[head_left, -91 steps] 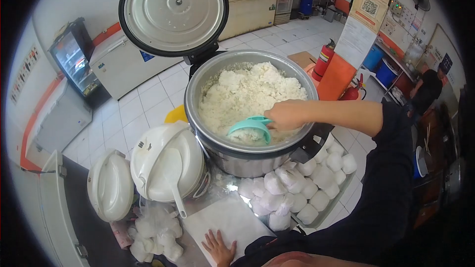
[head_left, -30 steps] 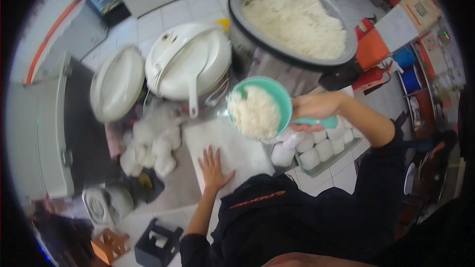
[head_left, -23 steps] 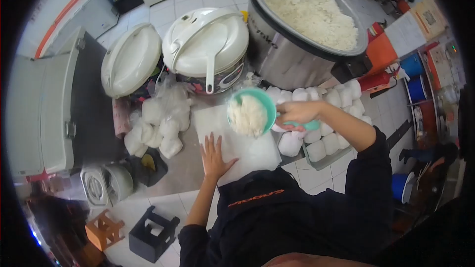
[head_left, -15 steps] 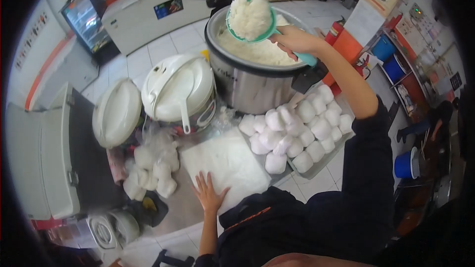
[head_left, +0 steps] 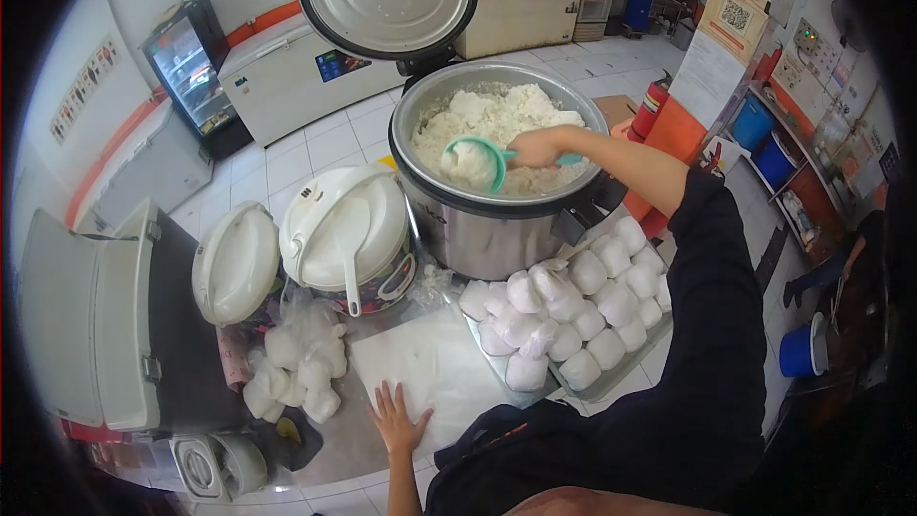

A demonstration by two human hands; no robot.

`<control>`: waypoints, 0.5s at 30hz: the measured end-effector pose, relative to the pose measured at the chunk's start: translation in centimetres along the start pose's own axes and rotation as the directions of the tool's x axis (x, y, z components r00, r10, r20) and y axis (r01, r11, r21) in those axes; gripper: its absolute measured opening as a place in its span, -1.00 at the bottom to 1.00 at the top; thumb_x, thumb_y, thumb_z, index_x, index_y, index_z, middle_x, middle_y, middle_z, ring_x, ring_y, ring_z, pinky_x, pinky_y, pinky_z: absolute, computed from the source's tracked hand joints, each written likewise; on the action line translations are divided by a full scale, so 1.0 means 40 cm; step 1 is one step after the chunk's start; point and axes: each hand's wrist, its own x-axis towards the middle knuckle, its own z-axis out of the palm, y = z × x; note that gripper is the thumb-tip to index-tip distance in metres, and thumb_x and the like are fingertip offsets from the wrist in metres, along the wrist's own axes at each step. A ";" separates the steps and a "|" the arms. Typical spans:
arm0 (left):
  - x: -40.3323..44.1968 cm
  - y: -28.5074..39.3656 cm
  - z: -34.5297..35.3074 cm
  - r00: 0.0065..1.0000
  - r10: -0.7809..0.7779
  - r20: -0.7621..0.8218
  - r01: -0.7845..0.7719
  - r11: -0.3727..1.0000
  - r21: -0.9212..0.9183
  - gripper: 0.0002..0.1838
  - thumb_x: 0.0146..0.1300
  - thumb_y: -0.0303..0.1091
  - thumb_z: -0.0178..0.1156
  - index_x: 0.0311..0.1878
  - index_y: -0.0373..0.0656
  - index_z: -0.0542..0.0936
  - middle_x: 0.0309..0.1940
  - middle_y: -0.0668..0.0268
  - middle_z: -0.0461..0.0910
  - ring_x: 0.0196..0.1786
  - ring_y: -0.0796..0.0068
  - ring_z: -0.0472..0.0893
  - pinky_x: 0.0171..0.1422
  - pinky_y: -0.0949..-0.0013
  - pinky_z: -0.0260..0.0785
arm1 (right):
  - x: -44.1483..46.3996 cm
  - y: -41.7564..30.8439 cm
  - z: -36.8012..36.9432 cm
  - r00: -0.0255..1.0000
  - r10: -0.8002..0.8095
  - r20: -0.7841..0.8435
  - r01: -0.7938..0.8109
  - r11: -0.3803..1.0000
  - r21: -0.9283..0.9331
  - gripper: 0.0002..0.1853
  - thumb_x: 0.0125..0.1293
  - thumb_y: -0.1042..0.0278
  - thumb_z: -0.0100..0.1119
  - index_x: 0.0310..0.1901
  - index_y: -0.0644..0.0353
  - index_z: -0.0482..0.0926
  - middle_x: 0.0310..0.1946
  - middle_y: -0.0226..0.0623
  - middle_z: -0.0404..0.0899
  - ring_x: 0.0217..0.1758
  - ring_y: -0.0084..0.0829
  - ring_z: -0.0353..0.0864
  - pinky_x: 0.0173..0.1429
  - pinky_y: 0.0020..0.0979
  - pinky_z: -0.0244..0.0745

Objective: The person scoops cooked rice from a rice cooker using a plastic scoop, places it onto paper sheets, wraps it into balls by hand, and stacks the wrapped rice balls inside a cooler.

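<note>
My right hand (head_left: 539,147) is wrapped round the handle of a green scoop (head_left: 500,165). The scoop is low inside a big steel rice cooker (head_left: 478,241), with a lump of white rice in its bowl. Loose cooked rice (head_left: 487,110) fills much of the pot. My left hand (head_left: 397,420) lies flat with fingers spread, across the edge of a stack of thin white sheets (head_left: 420,354) on the table. To the right of the sheets, wrapped white rice packets (head_left: 587,358) are piled on metal trays.
The cooker's round lid (head_left: 389,0) stands raised behind it. Two white-lidded tubs (head_left: 349,229) and bagged rice packets (head_left: 306,358) are left of the sheets. An opened cooler box (head_left: 181,325) stands far left. A fire extinguisher (head_left: 650,107) is beyond the cooker.
My right hand has lowered the rice-filled scoop from above the cooker down into the pot. The heap in the scoop looks smaller. My left hand stays on the sheets; the view has tilted up.
</note>
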 end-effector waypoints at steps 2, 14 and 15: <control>-0.002 0.000 0.003 1.000 -0.009 0.007 0.009 1.000 -0.006 -0.09 -0.08 0.21 0.20 0.30 -0.06 0.16 0.37 0.09 -0.06 0.43 0.10 -0.14 0.39 -0.16 -0.40 | -0.004 0.043 -0.025 0.999 0.034 -0.013 -0.033 0.998 0.060 -0.46 0.25 0.00 -0.11 -0.21 0.50 0.45 -0.71 -0.16 0.43 -0.70 -0.29 0.44 -0.50 -0.27 0.37; -0.003 0.014 -0.016 1.000 -0.017 0.014 0.017 1.000 -0.006 -0.11 -0.07 0.14 0.22 0.31 -0.05 0.14 0.38 0.13 -0.08 0.43 0.11 -0.14 0.39 -0.13 -0.35 | -0.032 -0.030 0.018 0.979 -0.068 -0.190 0.061 0.997 -0.043 -0.49 0.29 -0.02 -0.12 -0.28 0.43 0.44 -0.63 -0.07 0.48 -0.68 -0.24 0.51 -0.48 -0.26 0.42; -0.003 0.013 -0.016 1.000 -0.015 0.020 0.015 1.000 -0.006 -0.11 -0.07 0.14 0.22 0.31 -0.05 0.14 0.38 0.13 -0.08 0.43 0.11 -0.14 0.39 -0.12 -0.35 | -0.034 -0.042 0.017 0.987 -0.035 -0.158 0.035 0.999 -0.002 -0.49 0.28 0.00 -0.12 -0.30 0.45 0.45 -0.65 -0.07 0.49 -0.67 -0.23 0.51 -0.44 -0.25 0.43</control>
